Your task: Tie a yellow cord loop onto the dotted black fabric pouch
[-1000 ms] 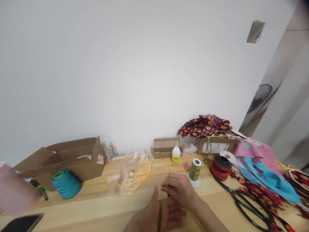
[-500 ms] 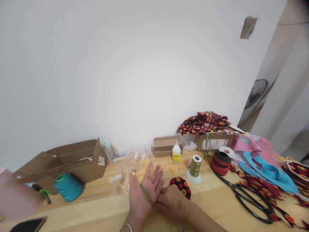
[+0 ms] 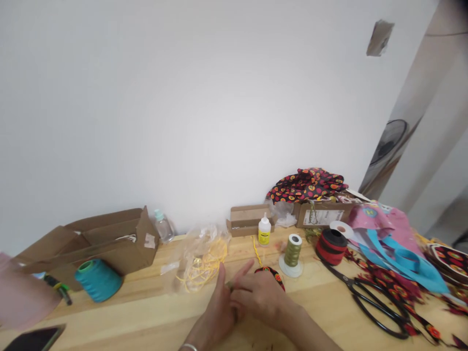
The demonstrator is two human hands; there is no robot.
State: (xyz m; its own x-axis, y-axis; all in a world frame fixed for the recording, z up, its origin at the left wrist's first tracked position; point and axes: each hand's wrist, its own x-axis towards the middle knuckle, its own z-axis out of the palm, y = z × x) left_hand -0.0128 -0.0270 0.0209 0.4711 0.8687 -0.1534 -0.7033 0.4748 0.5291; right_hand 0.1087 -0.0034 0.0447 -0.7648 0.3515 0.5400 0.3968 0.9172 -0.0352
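Observation:
Above the table, my left hand (image 3: 218,306) is turned palm inward, its thumb raised and one finger stretched out apart from it. Over that palm lies my right hand (image 3: 262,298), fingers bent and closed. A small bit of green thread (image 3: 229,285) shows between the two hands; most of it is hidden. Just behind the right hand is a round piece of dark patterned fabric (image 3: 275,276), partly covered. A twisted yellow cord (image 3: 257,251) runs up from it. To the left of the hands lies tangled yellow cord (image 3: 204,268) on a clear plastic bag (image 3: 175,253).
Behind the hands stand a glue bottle (image 3: 263,232), a green thread spool (image 3: 292,253) and a small cardboard box (image 3: 244,222). Black scissors (image 3: 380,307) and a red-black ribbon roll (image 3: 331,247) lie right. Left are a teal thread cone (image 3: 98,281), an open carton (image 3: 106,258) and a phone (image 3: 36,339).
My left hand has turned from a flat, upward palm to a more sideways pose with bent fingers. My right hand has moved up over it, covering most of the green thread.

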